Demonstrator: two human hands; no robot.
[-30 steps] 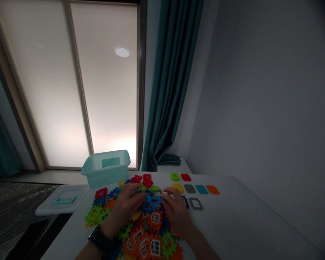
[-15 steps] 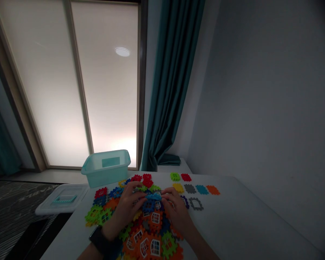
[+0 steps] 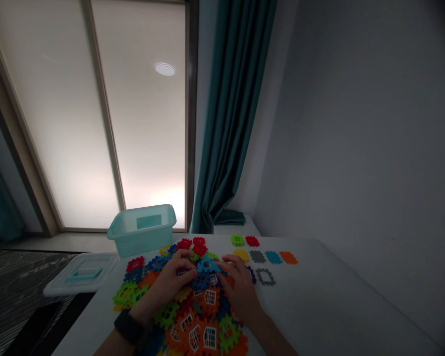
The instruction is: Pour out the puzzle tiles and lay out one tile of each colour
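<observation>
A light blue notched plastic building tile (image 3: 207,265) lies over the pile between my two hands, its face turned up. To its left is my left hand (image 3: 173,278), fingers bent and thumb apart from the index finger, its tips close to the tile's edge. My right hand (image 3: 239,288) is at the right side, fingers loosely spread, the fingertips at the tile's right edge; whether they touch it I cannot tell. Under the hands is a heap of interlocking tiles: a dark blue tile (image 3: 200,282), orange window tiles (image 3: 209,296) and a green tile (image 3: 228,332).
Sorted tiles lie at the right, among them a grey tile (image 3: 257,256), an orange tile (image 3: 289,257) and a grey frame (image 3: 266,277). A teal bin (image 3: 143,242) stands at the back left, its lid (image 3: 79,287) beside it. The white table (image 3: 319,306) extends right.
The light blue tile has gone from nearly edge-on between my fingertips to face up. My fingers have loosened and moved slightly apart. The view has shifted a little.
</observation>
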